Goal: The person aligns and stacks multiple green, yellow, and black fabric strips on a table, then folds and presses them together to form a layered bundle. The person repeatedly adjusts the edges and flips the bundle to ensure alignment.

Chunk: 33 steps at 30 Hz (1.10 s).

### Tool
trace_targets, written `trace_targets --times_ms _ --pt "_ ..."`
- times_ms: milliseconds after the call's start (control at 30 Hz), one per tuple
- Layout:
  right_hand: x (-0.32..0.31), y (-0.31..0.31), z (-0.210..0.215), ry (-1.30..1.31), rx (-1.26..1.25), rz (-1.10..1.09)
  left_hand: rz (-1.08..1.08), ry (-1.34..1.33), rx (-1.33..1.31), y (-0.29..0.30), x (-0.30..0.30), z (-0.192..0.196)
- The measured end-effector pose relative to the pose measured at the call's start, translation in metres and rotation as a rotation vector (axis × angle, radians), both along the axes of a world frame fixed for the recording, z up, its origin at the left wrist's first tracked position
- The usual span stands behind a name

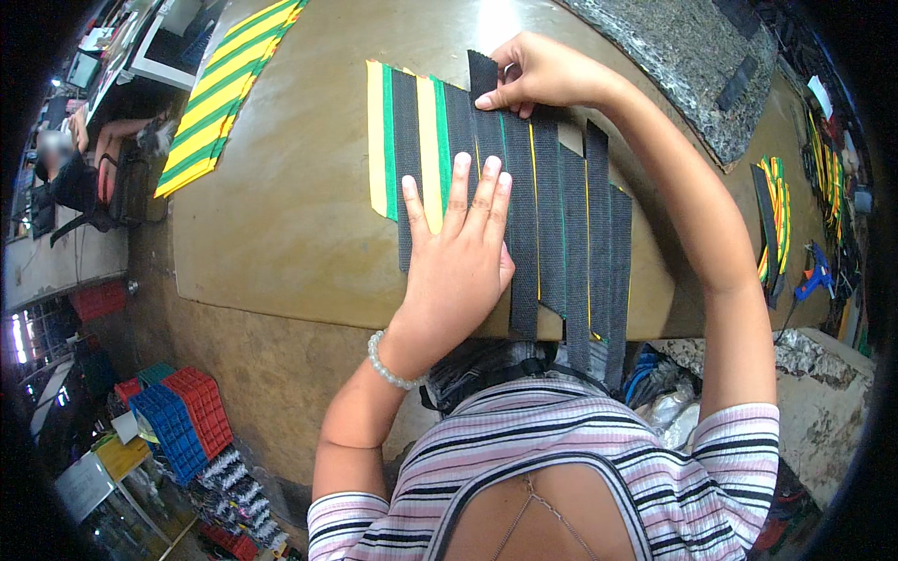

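On the brown table [271, 215], black webbing straps [552, 215] lie side by side, their ends uneven and some hanging past the near edge. Yellow and green strips [378, 140] run among them at the left. My left hand [458, 243] rests flat over the straps, palm down, fingers stretched out. At the far edge of the row, my right hand [543, 75] pinches one black webbing strap [482, 67] near its cut end between thumb and fingers. Part of that strap's length is hidden under my left hand.
A yellow-and-green striped piece [224, 103] lies far left. At the far right sits a speckled stone slab [678, 65]. Colored strips [774, 220] and a blue glue gun [817, 274] are at the right edge. Plastic crates [192, 402] stand lower left; another person [70, 173] sits beyond.
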State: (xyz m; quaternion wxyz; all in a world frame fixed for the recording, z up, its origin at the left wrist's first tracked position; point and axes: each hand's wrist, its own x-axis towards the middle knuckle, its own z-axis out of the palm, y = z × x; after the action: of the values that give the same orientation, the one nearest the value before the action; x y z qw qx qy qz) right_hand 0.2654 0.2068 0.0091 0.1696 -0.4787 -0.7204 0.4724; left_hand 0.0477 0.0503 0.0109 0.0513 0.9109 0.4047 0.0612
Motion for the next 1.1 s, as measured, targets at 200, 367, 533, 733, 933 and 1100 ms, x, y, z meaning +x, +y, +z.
trace_targets --times_ms 200,367,533,733,933,1100 --pt "0.000 -0.004 0.005 -0.041 0.005 -0.003 -0.001 -0.022 0.013 0.000 -0.001 -0.002" --pt "-0.002 -0.008 0.004 -0.010 0.037 -0.030 -0.005 -0.016 0.014 -0.001 -0.002 -0.003" --pt "0.000 -0.001 0.000 -0.060 0.072 0.003 0.001 -0.010 0.017 -0.003 -0.002 -0.004" --pt "-0.023 -0.017 0.023 -0.599 0.463 -0.145 0.025 -0.059 0.035 -0.002 -0.004 -0.011" --pt "-0.058 -0.117 0.024 -0.351 0.585 -0.022 0.068 -0.130 -0.039 -0.005 -0.007 -0.017" --pt "-0.050 -0.096 0.000 -0.334 0.753 -0.133 0.098 -0.165 0.077 -0.010 -0.007 -0.019"
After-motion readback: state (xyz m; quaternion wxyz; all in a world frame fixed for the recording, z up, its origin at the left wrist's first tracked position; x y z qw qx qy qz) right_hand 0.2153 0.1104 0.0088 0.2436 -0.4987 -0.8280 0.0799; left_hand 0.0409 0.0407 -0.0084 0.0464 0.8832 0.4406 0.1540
